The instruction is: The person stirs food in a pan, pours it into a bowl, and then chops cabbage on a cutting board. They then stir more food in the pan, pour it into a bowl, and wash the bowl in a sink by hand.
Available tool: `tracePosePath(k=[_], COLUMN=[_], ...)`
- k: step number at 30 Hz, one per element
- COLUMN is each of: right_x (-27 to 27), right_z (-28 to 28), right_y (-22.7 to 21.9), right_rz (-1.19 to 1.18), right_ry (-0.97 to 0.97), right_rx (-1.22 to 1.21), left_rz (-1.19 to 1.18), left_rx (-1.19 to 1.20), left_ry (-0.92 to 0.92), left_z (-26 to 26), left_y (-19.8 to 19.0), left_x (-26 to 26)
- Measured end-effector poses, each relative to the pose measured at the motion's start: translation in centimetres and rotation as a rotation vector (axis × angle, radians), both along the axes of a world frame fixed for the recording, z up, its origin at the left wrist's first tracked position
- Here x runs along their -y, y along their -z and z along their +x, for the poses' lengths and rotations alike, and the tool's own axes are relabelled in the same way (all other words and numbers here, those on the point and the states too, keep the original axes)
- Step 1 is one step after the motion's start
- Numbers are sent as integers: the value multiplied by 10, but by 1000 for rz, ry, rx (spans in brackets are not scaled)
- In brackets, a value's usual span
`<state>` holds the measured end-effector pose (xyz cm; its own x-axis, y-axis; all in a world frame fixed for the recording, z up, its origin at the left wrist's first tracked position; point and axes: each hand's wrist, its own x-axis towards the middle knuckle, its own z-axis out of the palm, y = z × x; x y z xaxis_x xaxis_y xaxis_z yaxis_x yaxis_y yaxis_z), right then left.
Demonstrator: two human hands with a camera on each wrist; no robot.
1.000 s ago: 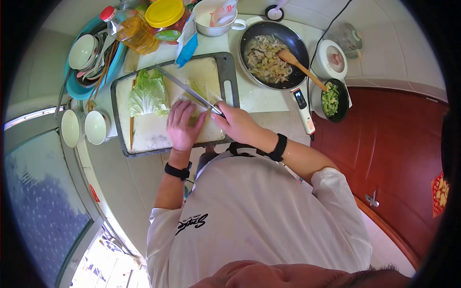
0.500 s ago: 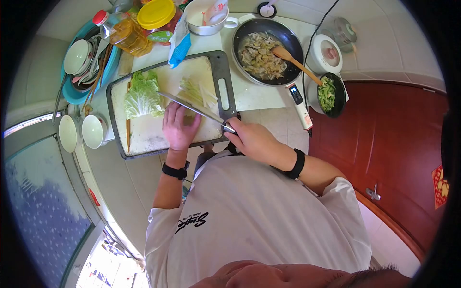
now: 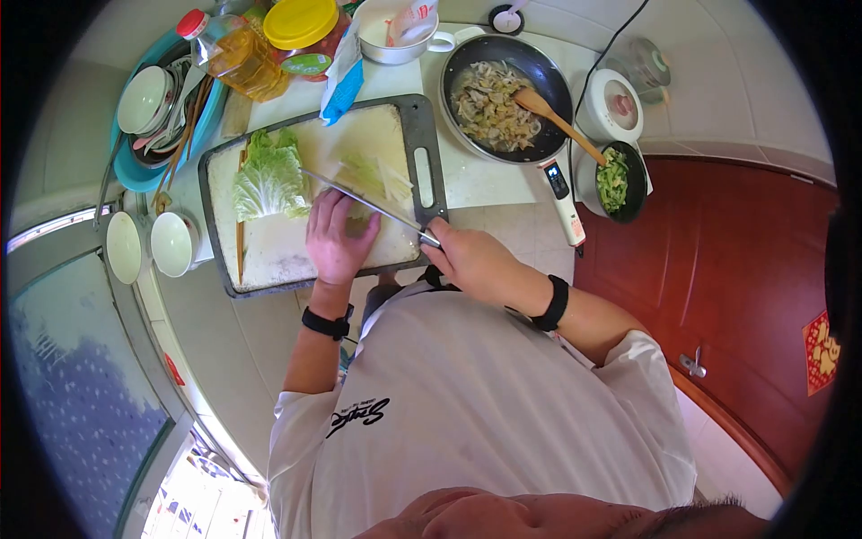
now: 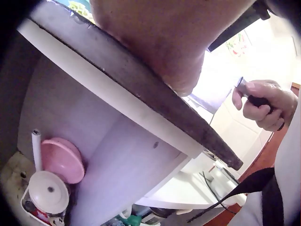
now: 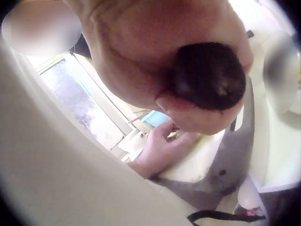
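My right hand (image 3: pixel 476 260) grips a knife (image 3: pixel 382 207) by its dark handle, whose butt end (image 5: pixel 211 77) fills the middle of the right wrist view. The blade slants up and left over the cutting board (image 3: pixel 287 247), alongside the left fingertips. My left hand (image 3: pixel 339 242) bears down on the board, its bent fingers and thumb holding pale cabbage that is mostly hidden beneath them. Thin cut cabbage strips (image 3: pixel 377 175) lie beyond the blade. A leafy napa cabbage piece (image 3: pixel 269 180) rests on the board's left side, over a pair of chopsticks (image 3: pixel 240 251).
Right of the board stands a pan (image 3: pixel 507 99) of cooked food with a wooden spatula (image 3: pixel 561 121). Chopped greens fill a small pot (image 3: pixel 613 184). At back left are an oil bottle (image 3: pixel 238 63), a yellow-lidded jar (image 3: pixel 301 22) and a blue basin (image 3: pixel 130 171) of dishes.
The knife and right hand have shifted back toward the body and right since a second ago, uncovering the cut strips. Over the last half second both hands stay nearly in place.
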<state>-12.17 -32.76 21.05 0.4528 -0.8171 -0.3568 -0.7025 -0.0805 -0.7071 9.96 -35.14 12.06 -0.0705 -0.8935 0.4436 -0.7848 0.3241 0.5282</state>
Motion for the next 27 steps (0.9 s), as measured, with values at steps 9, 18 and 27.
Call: tracePosePath(k=[9, 18, 27], right_x=[19, 12, -14], right_z=[26, 13, -2], right_y=[49, 16, 4], right_rz=[-114, -46, -74], right_ry=[92, 125, 31], right_rx=[101, 179, 41], left_rz=[-9, -16, -13], left_rx=[-20, 25, 59], left_ry=[42, 116, 83], left_z=[2, 14, 15], left_y=[1, 5, 7], left_x=[0, -7, -8])
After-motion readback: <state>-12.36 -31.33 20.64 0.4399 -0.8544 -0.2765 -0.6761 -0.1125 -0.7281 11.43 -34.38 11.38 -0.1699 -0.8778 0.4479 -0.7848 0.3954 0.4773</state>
